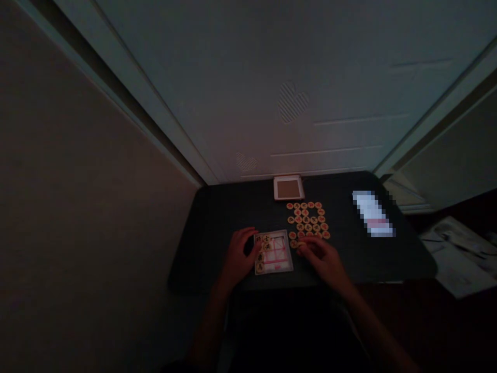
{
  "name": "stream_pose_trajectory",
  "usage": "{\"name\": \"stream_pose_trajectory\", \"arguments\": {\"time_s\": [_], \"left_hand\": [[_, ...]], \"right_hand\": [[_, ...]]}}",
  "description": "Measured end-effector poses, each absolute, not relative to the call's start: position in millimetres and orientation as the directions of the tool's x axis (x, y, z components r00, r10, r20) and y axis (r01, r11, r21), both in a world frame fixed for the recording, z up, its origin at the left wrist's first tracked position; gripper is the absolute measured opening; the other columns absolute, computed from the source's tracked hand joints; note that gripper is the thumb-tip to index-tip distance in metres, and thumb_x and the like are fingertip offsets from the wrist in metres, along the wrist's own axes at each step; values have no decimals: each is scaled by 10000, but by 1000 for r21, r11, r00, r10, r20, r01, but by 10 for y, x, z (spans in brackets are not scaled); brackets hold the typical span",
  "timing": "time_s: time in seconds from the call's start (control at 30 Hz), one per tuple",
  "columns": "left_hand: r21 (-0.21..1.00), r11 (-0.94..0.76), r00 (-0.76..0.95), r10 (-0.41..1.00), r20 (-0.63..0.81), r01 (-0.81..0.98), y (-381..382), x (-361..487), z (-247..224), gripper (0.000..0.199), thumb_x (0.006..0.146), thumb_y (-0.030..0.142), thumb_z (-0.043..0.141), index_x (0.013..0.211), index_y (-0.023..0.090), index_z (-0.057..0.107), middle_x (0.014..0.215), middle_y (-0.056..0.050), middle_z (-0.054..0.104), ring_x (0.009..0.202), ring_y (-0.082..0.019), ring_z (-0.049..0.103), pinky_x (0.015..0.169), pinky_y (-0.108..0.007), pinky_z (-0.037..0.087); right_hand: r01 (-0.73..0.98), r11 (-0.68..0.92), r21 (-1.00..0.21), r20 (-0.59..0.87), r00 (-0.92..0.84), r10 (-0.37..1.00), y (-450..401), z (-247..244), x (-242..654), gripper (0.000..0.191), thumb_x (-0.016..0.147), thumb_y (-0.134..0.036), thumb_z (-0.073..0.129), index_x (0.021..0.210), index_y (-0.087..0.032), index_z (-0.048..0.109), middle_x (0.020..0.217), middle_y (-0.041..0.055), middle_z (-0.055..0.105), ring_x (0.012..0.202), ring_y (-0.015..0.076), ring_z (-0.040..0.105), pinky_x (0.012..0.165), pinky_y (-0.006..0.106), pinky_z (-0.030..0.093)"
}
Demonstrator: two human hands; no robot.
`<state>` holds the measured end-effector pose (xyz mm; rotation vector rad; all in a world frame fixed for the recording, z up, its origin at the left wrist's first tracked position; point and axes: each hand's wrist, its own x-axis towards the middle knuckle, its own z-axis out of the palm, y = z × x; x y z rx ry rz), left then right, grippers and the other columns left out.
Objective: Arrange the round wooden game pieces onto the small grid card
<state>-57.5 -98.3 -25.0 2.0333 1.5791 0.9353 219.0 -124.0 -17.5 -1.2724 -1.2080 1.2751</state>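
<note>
A shallow white box (286,264) stands near the front of the dark table, with red lines on its floor. Several round Chinese chess pieces (260,268) lie along its left side. My left hand (241,254) curves around the box's left edge, thumb and fingertips against its upper left corner. To the right of the box, my right hand (320,258) pinches a small piece, mostly hidden by the fingers. One loose piece (294,244) is beside those fingertips. Behind this hand, more wooden discs with red or dark characters (307,227) are spread in rough rows.
The box's lid (289,189), white-rimmed with a brown centre, lies at the table's back edge by a pale door (217,93). A bright, pixelated object (373,215) rests on the table's right side. Papers (462,259) lie lower down, past the table's right end.
</note>
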Motion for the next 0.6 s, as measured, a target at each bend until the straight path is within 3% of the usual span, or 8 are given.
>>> {"name": "stream_pose_trajectory", "arguments": {"time_s": [0.17,0.33,0.6], "left_hand": [[595,-322,208,945,253,736,-1107,-683,-402,375,980,300,579,1353,258,582,1456,-92,560,1374,-267,494,1163,-518,404],[564,-323,235,946,225,760,-1207,-705,-434,396,992,281,538,1387,263,559,1549,-85,487,1420,-268,459,1180,-528,387],[564,-339,255,940,224,753,-1223,-680,-397,409,979,251,517,1385,260,566,1503,-80,553,1403,-266,491,1198,-560,341]], "right_hand": [[20,-85,-996,-85,-18,996,-1223,-204,2176,373,854,-551,730,1061,-241,711,1005,71,788,879,237,774,825,378,632],[55,-70,-996,-73,-44,996,-1216,-301,2124,371,857,-549,722,1078,-252,702,1115,81,769,916,238,769,857,397,630],[108,17,-994,8,-82,997,-1199,-305,2005,251,883,-415,698,1084,-266,718,1089,68,743,887,215,741,832,380,628]]}}
